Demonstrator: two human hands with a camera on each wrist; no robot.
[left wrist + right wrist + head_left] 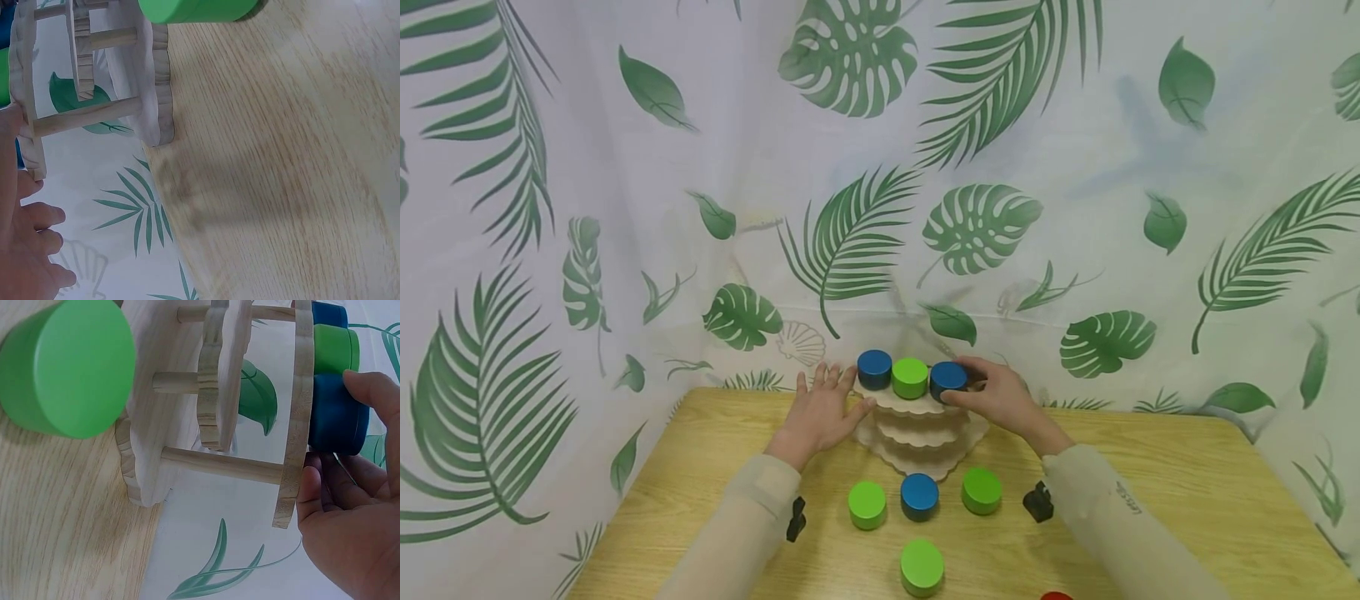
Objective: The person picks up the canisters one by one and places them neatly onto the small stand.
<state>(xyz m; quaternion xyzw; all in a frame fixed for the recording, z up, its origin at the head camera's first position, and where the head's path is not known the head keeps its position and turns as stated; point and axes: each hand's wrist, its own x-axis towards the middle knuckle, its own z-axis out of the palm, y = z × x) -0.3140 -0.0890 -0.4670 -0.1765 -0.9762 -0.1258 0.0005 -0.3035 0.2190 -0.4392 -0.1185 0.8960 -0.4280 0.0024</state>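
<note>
A tiered wooden stand (921,429) with scalloped edges holds a row on its top tier: a blue round tin (875,369), a light green tin (910,378) and another blue tin (948,381). My right hand (1003,400) holds that right-hand blue tin, thumb on its front and fingers behind; in the right wrist view the tin (337,415) sits against the top board. At the stand's left end, my left hand (823,415) touches the top tier's edge, fingers spread and fairly straight. The left wrist view shows the thumb beside the board (28,94).
On the wooden table (700,500) before the stand are green tins (867,505) (981,491) (922,567) and a blue tin (920,497). A red object (1057,596) shows at the bottom edge. Behind hangs a leaf-print curtain (880,167).
</note>
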